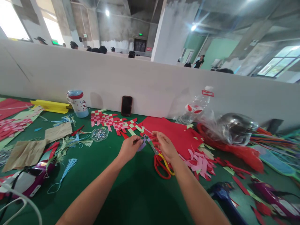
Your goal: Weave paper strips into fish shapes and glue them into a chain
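My left hand (130, 148) pinches a small woven paper piece (145, 139) of purple, green and dark strips between thumb and fingers. Just to its right, my right hand (164, 145) has its fingers bent and slightly apart, with nothing visible in them. Beneath the right hand lie scissors (161, 165) with red and yellow handles, their blades partly covered. Behind both hands, red and pink checkered woven strips (111, 121) spread across the green table (131, 193). A large red sheet (170, 129) lies beyond the right hand.
Left are a cup (78, 104), a dish of beads (100, 134), tassels (67, 170) and a purple-white device (35, 179). A phone (127, 105) leans on the white partition (145, 78). Right are a water bottle (194, 107), paper scraps (202, 164), a metal bowl (239, 123) and a blue tool (225, 198).
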The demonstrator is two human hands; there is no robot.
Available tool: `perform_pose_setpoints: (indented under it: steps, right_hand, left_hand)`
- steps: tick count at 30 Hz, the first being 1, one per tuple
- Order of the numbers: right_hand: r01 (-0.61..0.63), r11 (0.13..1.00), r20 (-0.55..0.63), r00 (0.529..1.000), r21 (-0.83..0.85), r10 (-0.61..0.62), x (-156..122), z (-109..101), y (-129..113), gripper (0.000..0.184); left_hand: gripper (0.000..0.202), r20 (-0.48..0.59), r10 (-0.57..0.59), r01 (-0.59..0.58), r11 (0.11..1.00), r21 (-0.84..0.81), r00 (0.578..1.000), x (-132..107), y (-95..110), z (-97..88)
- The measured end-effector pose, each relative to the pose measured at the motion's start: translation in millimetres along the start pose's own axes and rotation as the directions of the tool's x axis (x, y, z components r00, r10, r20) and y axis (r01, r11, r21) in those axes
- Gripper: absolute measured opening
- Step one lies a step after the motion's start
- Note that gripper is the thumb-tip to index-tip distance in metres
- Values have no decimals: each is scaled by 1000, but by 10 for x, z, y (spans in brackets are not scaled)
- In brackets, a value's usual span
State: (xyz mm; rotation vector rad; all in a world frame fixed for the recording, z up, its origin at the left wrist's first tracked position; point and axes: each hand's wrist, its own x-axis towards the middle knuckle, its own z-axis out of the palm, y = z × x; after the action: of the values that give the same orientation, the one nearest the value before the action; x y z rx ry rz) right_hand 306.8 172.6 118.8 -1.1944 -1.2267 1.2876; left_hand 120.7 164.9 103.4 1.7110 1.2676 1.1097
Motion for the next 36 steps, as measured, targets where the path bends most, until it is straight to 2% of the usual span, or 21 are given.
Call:
perform_pose_setpoints:
  steps: [4, 6, 11, 14, 19, 27, 36]
  right_hand:
    - [17, 994, 102, 995, -109, -5, -29, 2, -32, 35]
    - [8, 989, 103, 995, -149, 7, -8, 3, -7, 30]
    - [-32, 982, 70, 996, -188, 46, 55, -82, 64, 32]
    - [-60, 973, 110, 990, -222, 86, 26, -62, 78, 31]
    - [-55, 965, 146, 985, -256, 95, -70, 94, 84, 28]
    - [-62, 974, 115, 989, -216, 89, -142, 127, 102, 43]
    - [-148, 967, 209, 959, -206, 191, -263, 116, 131, 29]
  left_hand:
    - [33, 61, -75, 83, 986, -145, 995, -38, -60, 76]
    - [33, 57, -94, 103, 976, -193, 994, -62, -96, 74]
    - [39, 5, -158, 154, 958, -243, 987, -160, -288, 3]
    - [40, 41, -171, 176, 948, -266, 984, -221, -357, 10]
    - [44, 121, -186, 215, 926, -310, 975, -260, -317, 33]
    - [45, 117, -200, 229, 907, -352, 973, -278, -261, -25]
    - [41, 114, -168, 199, 909, -365, 979, -285, -281, -24]
